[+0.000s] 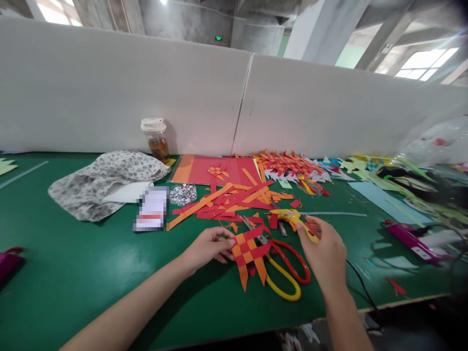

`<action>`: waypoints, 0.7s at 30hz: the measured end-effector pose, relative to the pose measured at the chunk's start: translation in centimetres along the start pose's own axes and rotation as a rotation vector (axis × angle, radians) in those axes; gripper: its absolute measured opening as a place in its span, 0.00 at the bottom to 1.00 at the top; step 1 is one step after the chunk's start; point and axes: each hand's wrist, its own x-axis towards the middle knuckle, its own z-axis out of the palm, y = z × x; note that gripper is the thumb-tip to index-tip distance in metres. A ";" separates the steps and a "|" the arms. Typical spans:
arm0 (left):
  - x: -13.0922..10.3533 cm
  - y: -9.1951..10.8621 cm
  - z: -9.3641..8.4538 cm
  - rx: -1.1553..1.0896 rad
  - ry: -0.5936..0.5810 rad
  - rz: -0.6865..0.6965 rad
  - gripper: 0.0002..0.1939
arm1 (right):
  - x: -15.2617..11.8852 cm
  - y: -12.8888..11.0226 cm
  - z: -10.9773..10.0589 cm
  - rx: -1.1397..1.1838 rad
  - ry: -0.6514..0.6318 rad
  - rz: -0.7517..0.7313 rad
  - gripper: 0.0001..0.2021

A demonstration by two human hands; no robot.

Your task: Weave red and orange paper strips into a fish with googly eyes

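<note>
Pinched at its left edge, a woven red and orange paper fish (245,252) is in my left hand (211,246). My right hand (325,248) grips a yellow hot glue gun (287,215) by its handle, nozzle pointing left, with a clear glue stick (336,213) extending behind it. Scissors (288,273) with one red and one yellow handle lie between my hands, their blades partly behind the fish. Red and orange paper strips (226,202) are heaped just beyond. A smaller woven fish (218,171) rests on red paper sheets (197,168) farther back.
Left of the strips are a bag of googly eyes (183,194), a phone (151,209), patterned cloth (106,170) and a lidded cup (155,139). Piled woven fish (292,163) lie at the back right. A purple power strip (413,241) and cables sit right. A white partition (183,87) stands behind.
</note>
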 end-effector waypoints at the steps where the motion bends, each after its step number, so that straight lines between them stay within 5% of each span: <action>1: 0.0 0.0 0.0 -0.014 -0.005 -0.007 0.13 | 0.3 0.5 0.3 -0.077 -0.042 -0.022 0.22; 5: 0.1 0.1 -0.3 -0.130 -0.002 -0.002 0.14 | 0.8 1.8 1.6 -0.248 -0.218 -0.003 0.24; 11: 0.2 0.1 -0.5 -0.237 -0.068 0.033 0.15 | 0.8 1.9 2.0 -0.195 -0.193 0.097 0.22; 15: 0.3 -0.4 -0.5 0.100 0.074 0.149 0.14 | 0.6 1.0 1.4 -0.064 -0.031 0.119 0.25; 21: -0.6 -0.1 -0.4 0.695 0.382 0.587 0.14 | -0.1 -1.8 -0.5 0.039 0.215 0.039 0.23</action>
